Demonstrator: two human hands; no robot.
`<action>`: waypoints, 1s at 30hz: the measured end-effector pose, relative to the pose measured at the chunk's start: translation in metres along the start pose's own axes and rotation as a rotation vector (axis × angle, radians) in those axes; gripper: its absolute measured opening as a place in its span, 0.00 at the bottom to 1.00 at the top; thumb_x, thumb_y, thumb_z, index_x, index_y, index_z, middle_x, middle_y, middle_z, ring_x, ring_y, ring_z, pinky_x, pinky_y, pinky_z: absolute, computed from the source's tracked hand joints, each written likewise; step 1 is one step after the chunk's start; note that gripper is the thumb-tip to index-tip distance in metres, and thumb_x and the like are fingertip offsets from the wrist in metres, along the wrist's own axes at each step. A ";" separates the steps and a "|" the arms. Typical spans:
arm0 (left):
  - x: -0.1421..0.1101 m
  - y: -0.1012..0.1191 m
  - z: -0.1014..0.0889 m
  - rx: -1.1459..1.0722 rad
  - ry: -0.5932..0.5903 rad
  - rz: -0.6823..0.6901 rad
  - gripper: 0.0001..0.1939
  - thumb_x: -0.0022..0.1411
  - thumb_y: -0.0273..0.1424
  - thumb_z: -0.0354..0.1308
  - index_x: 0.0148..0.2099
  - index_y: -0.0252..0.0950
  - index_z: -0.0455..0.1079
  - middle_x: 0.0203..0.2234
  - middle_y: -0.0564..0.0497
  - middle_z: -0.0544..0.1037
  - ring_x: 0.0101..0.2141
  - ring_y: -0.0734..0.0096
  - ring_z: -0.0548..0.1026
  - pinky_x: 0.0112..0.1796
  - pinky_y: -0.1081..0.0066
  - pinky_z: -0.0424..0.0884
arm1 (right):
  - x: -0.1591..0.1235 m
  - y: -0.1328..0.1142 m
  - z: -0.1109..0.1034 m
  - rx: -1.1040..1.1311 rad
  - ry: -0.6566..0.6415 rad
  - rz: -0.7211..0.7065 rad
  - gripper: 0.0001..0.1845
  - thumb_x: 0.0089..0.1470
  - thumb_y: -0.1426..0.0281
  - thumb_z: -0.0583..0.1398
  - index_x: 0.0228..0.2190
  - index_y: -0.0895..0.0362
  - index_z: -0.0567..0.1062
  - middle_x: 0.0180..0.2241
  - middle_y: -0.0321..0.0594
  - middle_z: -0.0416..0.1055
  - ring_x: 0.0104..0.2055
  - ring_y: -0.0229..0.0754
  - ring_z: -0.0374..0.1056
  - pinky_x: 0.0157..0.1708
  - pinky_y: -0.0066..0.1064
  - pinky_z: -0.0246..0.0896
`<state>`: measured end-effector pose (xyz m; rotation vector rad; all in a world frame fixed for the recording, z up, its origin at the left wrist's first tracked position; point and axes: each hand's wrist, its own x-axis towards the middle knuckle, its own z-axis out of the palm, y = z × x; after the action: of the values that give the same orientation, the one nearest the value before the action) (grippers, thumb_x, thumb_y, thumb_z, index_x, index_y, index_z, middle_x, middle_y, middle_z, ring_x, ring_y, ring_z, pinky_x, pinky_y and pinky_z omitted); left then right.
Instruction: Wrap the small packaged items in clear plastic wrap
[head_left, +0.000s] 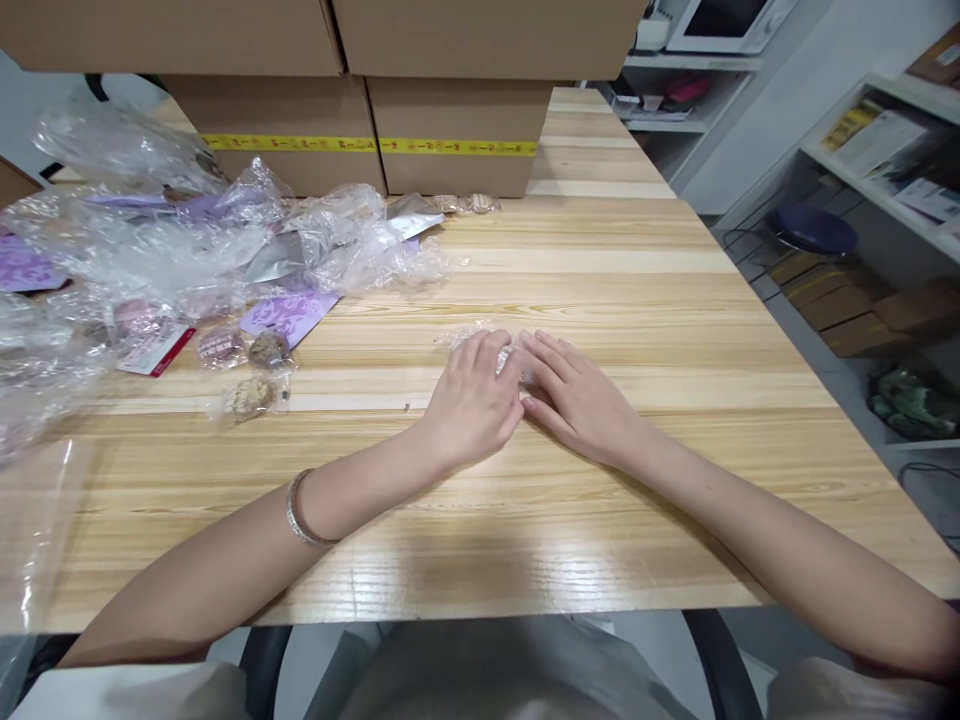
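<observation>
Both hands meet over a crinkled clear plastic wrapper (466,334) on the wooden table. My left hand (472,395) has its fingers curled down and closed on it, and its back hides most of the wrapper. From the other side, my right hand (581,400) has its fingertips and thumb on the same plastic, close against the left fingers. Whatever lies inside the wrapper is mostly covered. To the left sit small wrapped pieces: a pale crumbly one (251,398), a dark one (270,350) and a pinkish one (220,346).
A large heap of clear plastic packaging (187,250) spreads over the table's left side, with a purple patterned card (291,315) and a red-edged white card (157,352). Stacked cardboard boxes (457,130) stand at the back. Shelves (885,170) and a stool (814,228) are beyond the right edge.
</observation>
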<state>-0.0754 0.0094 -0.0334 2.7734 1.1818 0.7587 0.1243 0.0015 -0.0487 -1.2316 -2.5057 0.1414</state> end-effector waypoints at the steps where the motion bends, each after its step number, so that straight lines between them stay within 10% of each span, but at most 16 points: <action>1: 0.001 -0.001 0.000 0.009 0.029 0.043 0.23 0.65 0.29 0.52 0.61 0.32 0.65 0.59 0.34 0.67 0.63 0.48 0.62 0.62 0.47 0.57 | 0.000 0.000 0.000 -0.017 -0.004 -0.010 0.33 0.67 0.56 0.50 0.65 0.61 0.59 0.68 0.55 0.55 0.71 0.55 0.48 0.67 0.55 0.47; 5: 0.008 -0.010 0.004 0.011 -0.065 0.253 0.31 0.68 0.34 0.50 0.69 0.29 0.52 0.68 0.35 0.56 0.69 0.49 0.48 0.67 0.48 0.45 | 0.002 -0.001 -0.002 -0.069 -0.023 -0.043 0.29 0.64 0.62 0.54 0.61 0.66 0.65 0.65 0.61 0.59 0.70 0.59 0.49 0.66 0.58 0.47; 10: 0.008 -0.029 0.004 0.000 -0.274 0.191 0.40 0.70 0.47 0.48 0.72 0.25 0.44 0.70 0.31 0.50 0.70 0.48 0.48 0.66 0.49 0.45 | 0.003 0.010 -0.016 0.136 -0.093 -0.122 0.37 0.58 0.70 0.56 0.67 0.62 0.56 0.69 0.56 0.52 0.71 0.54 0.46 0.67 0.56 0.46; 15: 0.005 -0.053 -0.004 -0.083 -0.364 0.179 0.32 0.72 0.40 0.48 0.72 0.34 0.47 0.69 0.38 0.54 0.68 0.58 0.54 0.66 0.51 0.50 | -0.001 0.027 -0.025 0.296 -0.091 -0.096 0.38 0.58 0.67 0.59 0.67 0.51 0.55 0.69 0.48 0.54 0.70 0.52 0.51 0.64 0.54 0.53; 22: 0.015 -0.073 -0.010 -0.525 -0.171 -0.001 0.18 0.71 0.38 0.50 0.55 0.36 0.73 0.50 0.44 0.79 0.50 0.62 0.77 0.52 0.64 0.71 | -0.004 0.030 -0.017 0.192 0.084 0.055 0.28 0.62 0.60 0.58 0.61 0.54 0.64 0.55 0.50 0.73 0.51 0.52 0.73 0.47 0.44 0.69; 30: 0.017 -0.085 0.011 -0.724 0.271 -0.485 0.22 0.71 0.39 0.49 0.60 0.31 0.60 0.47 0.40 0.74 0.47 0.65 0.75 0.50 0.63 0.70 | 0.008 0.076 -0.013 0.005 0.320 0.807 0.27 0.61 0.53 0.52 0.45 0.64 0.72 0.37 0.55 0.75 0.37 0.53 0.70 0.36 0.43 0.65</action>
<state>-0.1174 0.0833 -0.0545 1.7593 1.2188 1.2128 0.1811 0.0546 -0.0529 -2.0065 -1.6257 0.1271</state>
